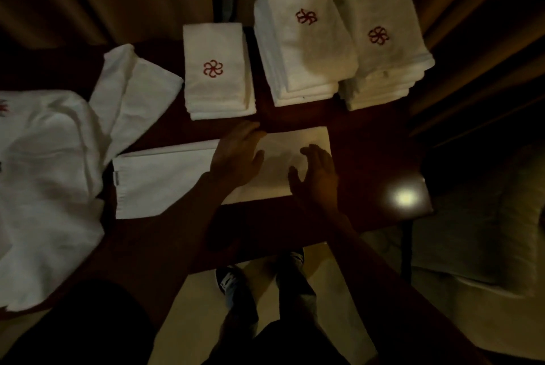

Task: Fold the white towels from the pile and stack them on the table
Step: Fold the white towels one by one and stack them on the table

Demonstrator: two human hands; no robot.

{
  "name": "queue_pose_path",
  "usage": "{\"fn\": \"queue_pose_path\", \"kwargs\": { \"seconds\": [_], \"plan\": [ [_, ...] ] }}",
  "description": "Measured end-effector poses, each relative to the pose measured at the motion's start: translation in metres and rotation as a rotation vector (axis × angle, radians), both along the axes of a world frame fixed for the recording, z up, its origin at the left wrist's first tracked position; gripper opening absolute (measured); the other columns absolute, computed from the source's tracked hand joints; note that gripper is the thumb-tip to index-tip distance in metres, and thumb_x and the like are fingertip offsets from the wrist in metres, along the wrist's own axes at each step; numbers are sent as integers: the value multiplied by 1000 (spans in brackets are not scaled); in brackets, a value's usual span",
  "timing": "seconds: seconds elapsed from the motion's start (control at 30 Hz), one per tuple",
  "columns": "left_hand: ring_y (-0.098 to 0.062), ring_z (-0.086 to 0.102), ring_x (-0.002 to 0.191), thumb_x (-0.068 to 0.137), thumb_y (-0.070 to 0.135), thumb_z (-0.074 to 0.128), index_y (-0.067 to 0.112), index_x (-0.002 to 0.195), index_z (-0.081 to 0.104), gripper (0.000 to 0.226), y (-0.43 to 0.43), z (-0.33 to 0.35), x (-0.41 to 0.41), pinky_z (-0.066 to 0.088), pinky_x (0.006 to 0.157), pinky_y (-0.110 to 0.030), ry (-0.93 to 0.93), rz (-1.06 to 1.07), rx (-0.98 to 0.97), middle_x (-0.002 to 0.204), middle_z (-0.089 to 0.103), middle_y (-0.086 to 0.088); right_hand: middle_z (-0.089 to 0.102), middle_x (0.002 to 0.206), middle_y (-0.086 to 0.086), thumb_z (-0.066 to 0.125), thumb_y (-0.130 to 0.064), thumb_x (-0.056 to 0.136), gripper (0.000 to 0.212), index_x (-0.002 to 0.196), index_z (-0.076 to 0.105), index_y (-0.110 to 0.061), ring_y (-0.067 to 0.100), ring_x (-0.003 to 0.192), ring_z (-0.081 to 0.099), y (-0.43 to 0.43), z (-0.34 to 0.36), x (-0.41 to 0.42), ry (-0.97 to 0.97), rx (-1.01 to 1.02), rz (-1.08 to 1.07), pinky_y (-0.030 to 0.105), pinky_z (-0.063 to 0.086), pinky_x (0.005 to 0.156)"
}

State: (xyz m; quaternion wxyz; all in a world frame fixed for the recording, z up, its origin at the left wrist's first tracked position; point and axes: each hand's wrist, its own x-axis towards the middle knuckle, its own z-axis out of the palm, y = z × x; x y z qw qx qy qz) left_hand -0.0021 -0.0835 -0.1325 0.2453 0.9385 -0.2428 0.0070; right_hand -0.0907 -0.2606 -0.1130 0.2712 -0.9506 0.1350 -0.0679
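One dark wooden surface, seen from above in dim light. On its left end, a big loose pile of unfolded white towels, with one trailing toward the far edge. Across the near middle, a long white towel laid flat and lengthwise, its left end just beside the pile. Along the far side, three stacks of folded white towels: a tall middle stack, a right stack just beside it, and a low left stack set apart by a gap. On top of each stack, a red pinwheel emblem. Over the long towel's right half, both hands. Left hand palm down, fingers straight and spread, resting on the cloth. Right hand beside it, fingers apart and loosely bent, gripping nothing, contact with the cloth unclear. Below the near edge, two dark shoes on a pale floor.
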Motion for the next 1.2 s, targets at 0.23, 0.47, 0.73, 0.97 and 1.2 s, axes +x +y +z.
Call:
{"fn": "queue_pose_path", "kwargs": {
  "seconds": [0.23,0.47,0.73,0.97,1.2],
  "plan": [
    [-25,7,153,98,55,42,14,157,21,75,-30,-24,-13,20,120,-55,238,-80,350,166,11,-7,-16,167,1,48,-70,91,99,159,-5,-22,23,153,-14,-37,-27,1,547,-81,136,59,5,119],
    [-29,2,153,93,69,28,13,158,6,89,-30,-38,-22,18,114,-67,237,-55,457,167,0,-9,-15,167,-1,47,-77,86,104,159,-5,-24,21,153,-16,-50,-32,5,536,-101,194,61,5,118],
    [-28,11,153,95,64,34,12,158,17,83,9,-17,-29,17,119,-58,228,127,324,165,14,-11,7,168,5,57,-62,90,92,160,12,-22,26,154,3,-12,-4,12,345,-119,298,56,17,121],
    [-33,29,146,96,33,55,5,150,35,64,114,-3,-42,31,112,-56,229,379,267,157,34,-16,43,153,12,72,-43,86,71,145,47,-13,32,143,36,90,-1,17,146,-109,546,51,39,111],
    [-42,46,132,93,19,63,0,143,46,56,220,-2,-51,44,104,-52,249,521,167,147,45,-23,64,118,14,78,-27,81,45,118,66,-5,36,113,57,184,-19,2,1,-46,725,45,55,84]
  ]
}}
